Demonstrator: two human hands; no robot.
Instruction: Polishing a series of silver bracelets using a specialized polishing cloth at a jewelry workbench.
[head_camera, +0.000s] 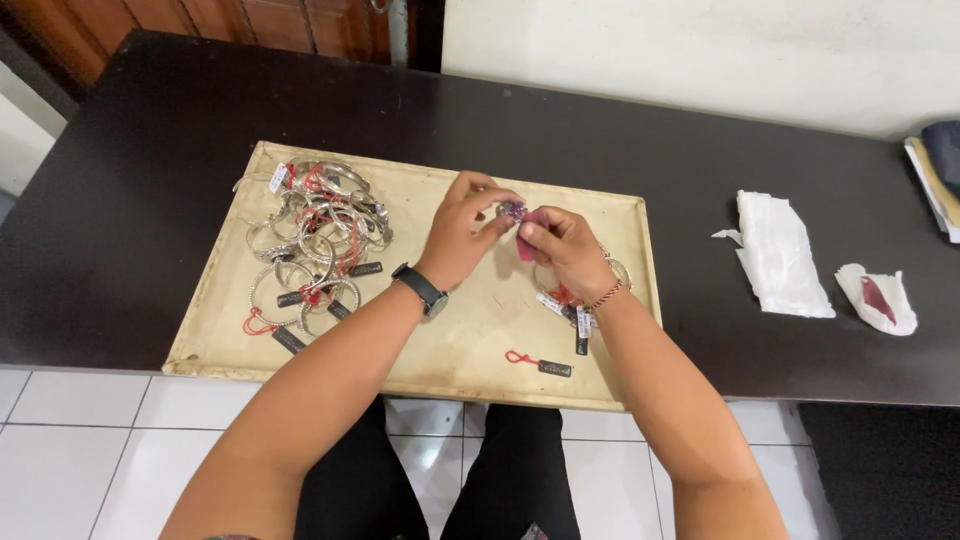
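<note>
Above a beige tray (620, 300), a left hand (462, 232) and right hand (565, 250) pinch a small ring (512, 211) between fingertips — its detail too small to read. A pink cloth (528, 235) sits half hidden in the right hand's grip; tagged silver bangles (315, 240) lie heaped far left.

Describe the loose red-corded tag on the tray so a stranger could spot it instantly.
Start at the shallow beige tray on the dark table. Near its front edge, between the forearms, lies a small black rectangular tag on a red cord loop. Unlike the others, it lies alone, with no bangle attached.
</note>
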